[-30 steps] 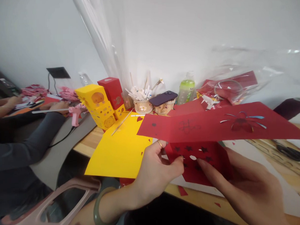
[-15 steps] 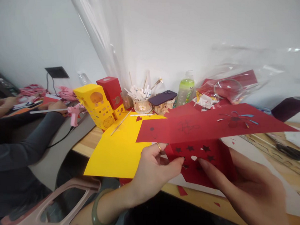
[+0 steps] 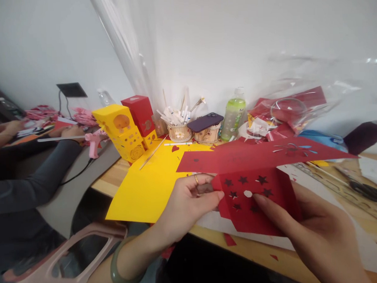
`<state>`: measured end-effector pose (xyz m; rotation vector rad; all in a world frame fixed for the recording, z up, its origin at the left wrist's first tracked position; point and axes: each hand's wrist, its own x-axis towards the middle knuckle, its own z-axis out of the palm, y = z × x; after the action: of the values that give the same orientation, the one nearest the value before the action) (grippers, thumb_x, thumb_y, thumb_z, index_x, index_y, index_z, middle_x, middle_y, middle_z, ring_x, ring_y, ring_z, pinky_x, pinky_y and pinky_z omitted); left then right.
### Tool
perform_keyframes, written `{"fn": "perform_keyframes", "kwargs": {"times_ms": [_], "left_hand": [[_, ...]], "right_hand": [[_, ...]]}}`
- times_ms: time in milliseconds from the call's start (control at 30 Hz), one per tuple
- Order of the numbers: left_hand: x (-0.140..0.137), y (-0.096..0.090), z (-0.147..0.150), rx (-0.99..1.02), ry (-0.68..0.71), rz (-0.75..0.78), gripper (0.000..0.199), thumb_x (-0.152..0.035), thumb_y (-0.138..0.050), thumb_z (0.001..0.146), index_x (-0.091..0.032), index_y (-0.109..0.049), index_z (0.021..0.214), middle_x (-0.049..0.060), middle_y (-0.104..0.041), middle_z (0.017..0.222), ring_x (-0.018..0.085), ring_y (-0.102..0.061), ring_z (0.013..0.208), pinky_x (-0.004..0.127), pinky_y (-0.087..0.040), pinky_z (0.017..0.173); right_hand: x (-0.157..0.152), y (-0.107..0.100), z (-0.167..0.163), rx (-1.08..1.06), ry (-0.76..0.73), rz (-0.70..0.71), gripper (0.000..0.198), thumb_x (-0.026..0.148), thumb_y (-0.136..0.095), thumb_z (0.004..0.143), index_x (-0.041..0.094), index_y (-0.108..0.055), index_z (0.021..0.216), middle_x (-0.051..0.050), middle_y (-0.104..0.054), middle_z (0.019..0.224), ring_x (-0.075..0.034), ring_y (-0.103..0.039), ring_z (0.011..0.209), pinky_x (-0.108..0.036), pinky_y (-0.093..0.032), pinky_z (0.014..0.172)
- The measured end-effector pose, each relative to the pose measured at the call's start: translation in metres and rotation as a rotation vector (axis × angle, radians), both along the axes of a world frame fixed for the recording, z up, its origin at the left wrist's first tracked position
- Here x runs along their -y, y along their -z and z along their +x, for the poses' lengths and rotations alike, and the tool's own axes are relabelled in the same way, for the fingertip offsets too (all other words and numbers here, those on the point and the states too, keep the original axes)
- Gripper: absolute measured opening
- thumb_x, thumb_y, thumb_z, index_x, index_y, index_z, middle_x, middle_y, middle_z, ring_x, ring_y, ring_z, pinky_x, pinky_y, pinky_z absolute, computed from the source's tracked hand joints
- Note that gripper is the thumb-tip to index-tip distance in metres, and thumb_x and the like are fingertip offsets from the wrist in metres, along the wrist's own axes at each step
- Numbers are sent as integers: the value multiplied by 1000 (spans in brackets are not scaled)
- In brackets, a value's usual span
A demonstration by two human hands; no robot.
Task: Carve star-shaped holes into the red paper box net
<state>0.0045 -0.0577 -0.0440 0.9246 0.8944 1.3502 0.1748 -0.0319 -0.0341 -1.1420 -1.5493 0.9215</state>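
Both my hands hold a folded sheet of red cardstock (image 3: 250,222) over the table's front edge. Star shapes and one round hole are cut through its near panel. My left hand (image 3: 190,203) pinches a flap at the left edge between thumb and fingers. On the right, my right hand (image 3: 321,223) grips the panel, thumb on the front near the round hole and fingers hidden behind. The sheet's long upper part stretches out to both sides, with a cut, spray-like pattern at its right. Under it lies a yellow sheet (image 3: 141,197).
A yellow box (image 3: 118,131) and a red box (image 3: 139,112) stand at the back left. Behind are a basket of sticks (image 3: 179,133), a phone (image 3: 206,122) and a green bottle (image 3: 233,115). Scissors (image 3: 366,191) lie right. Leftward, a co-worker's arm (image 3: 38,175) is near a pink glue gun (image 3: 92,145).
The red cardstock has tilted, so its upper part looks flatter and the star panel shows more fully. My left thumb has drawn back from the stars to the left edge.
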Motion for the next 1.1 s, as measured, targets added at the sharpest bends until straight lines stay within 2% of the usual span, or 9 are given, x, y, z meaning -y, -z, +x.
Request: {"fn": "perform_keyframes", "kwargs": {"times_ms": [133,267,500,700,867,1100], "left_hand": [[0,0,2,57,-52,-46,14,-17,-77,63,-14,-72,75,2,-71,75,10,-62,65,19,-50,65],[1,0,4,141,-25,-86,17,-17,-79,61,-14,-72,76,3,-71,74,11,-64,69,19,-50,66],[0,-1,2,188,-38,-183,21,-18,-81,57,-13,-69,74,2,-70,73,9,-62,61,19,-50,57],[-1,0,4,146,-64,-187,26,-22,-82,55,-12,-68,74,4,-69,73,10,-61,61,19,-48,57],[0,0,5,183,-104,-186,25,-17,-83,54,-13,-67,72,0,-68,67,8,-60,57,16,-46,55],[1,0,5,220,-92,-164,21,-12,-81,57,-13,-68,74,0,-70,69,7,-62,60,15,-47,58]], "right_hand": [[0,3,1,-22,-18,-9,16,35,-74,62,27,-74,76,0,-76,73,-20,-71,59,-22,-60,51],[1,5,4,-15,-11,-8,16,36,-75,62,29,-74,75,2,-76,73,-18,-71,58,-19,-59,50],[0,5,2,3,6,-21,18,37,-74,63,28,-74,78,1,-77,74,-19,-71,59,-20,-59,50],[1,2,-1,31,21,6,18,40,-72,63,25,-73,73,-2,-76,71,-22,-70,58,-26,-60,50],[0,3,-2,21,34,10,16,38,-72,63,24,-73,72,-1,-76,70,-20,-69,56,-23,-58,48],[-1,5,0,36,3,11,15,37,-72,64,26,-73,74,0,-76,70,-19,-70,57,-22,-58,50]]}}
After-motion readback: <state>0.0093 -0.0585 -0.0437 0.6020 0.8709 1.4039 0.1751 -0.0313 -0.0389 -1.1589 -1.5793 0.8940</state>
